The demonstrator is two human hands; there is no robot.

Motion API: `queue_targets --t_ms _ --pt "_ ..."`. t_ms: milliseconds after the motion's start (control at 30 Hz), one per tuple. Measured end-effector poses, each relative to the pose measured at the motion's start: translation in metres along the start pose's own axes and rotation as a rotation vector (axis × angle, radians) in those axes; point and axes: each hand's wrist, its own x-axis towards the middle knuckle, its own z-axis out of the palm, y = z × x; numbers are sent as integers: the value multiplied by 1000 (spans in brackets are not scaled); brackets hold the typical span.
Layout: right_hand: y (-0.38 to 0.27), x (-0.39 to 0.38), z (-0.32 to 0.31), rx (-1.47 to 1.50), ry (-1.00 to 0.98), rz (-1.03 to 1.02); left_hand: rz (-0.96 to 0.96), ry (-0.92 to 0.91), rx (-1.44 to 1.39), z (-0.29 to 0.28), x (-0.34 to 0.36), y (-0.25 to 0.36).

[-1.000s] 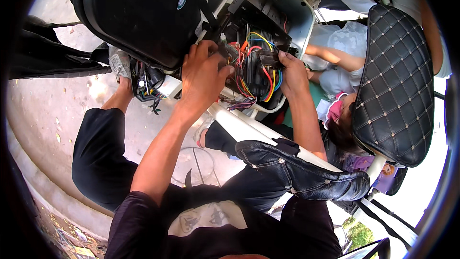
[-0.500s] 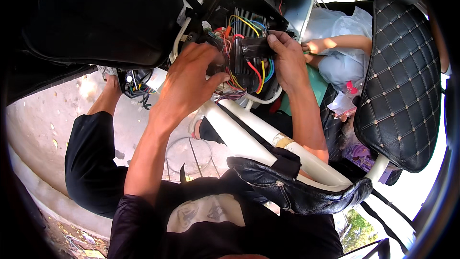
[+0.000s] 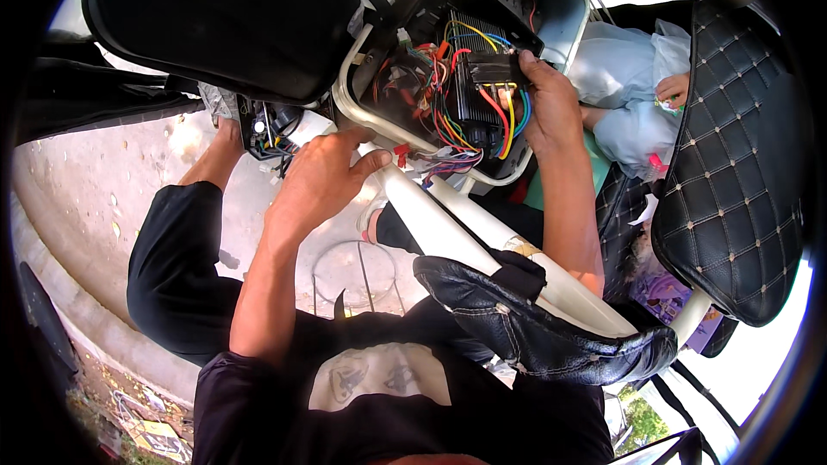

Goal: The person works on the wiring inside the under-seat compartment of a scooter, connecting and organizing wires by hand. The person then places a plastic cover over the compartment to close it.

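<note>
My right hand [image 3: 551, 103] grips a black terminal block [image 3: 493, 70] by its right end, thumb on top and fingers curled beneath. Thick red, yellow and blue wires [image 3: 514, 125] run from the block. Behind it stands a black finned controller [image 3: 461, 103], inside an open compartment [image 3: 349, 90] with a cream rim. My left hand [image 3: 319, 176] hovers just outside the near left rim, thumb and forefinger apart, nothing visible in it. Thin coloured wires [image 3: 431, 77] lie bunched left of the controller, and a small red connector [image 3: 401, 153] sits on the rim near my left thumb.
A cream frame tube [image 3: 435, 220] and a black padded piece [image 3: 534, 327] lie between me and the compartment. The raised black seat [image 3: 215, 26] is at the upper left, a quilted backrest [image 3: 732, 164] at right. Another person's hand [image 3: 672, 90] rests by a plastic bag [image 3: 624, 60].
My left hand has withdrawn from the wire bundle, down and left past the rim. My right hand still holds the terminal block. The other person's hand has moved back to the right.
</note>
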Motion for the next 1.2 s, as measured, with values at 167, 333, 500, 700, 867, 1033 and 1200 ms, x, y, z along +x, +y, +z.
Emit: queue_targets --t_ms 167,333,500,700,867,1033,1200 --pt "-8 -12 19 3 -13 -71 -209 -423 -298 11 23 0" --pt "-12 -15 32 -185 -68 -155 -236 -624 -578 11 30 31" --pt "-24 -14 20 -235 -239 -138 -54 -802 -821 13 52 62" --pt "-19 -5 -16 -651 -180 -173 -58 -696 -434 46 74 78" --pt "-25 -18 9 -639 -332 -186 44 -633 -334 49 78 67" --pt "-40 -24 19 -606 -560 -340 129 -649 -416 42 69 64" --pt "-31 5 -9 -606 -581 -213 216 -603 -155 41 72 74"
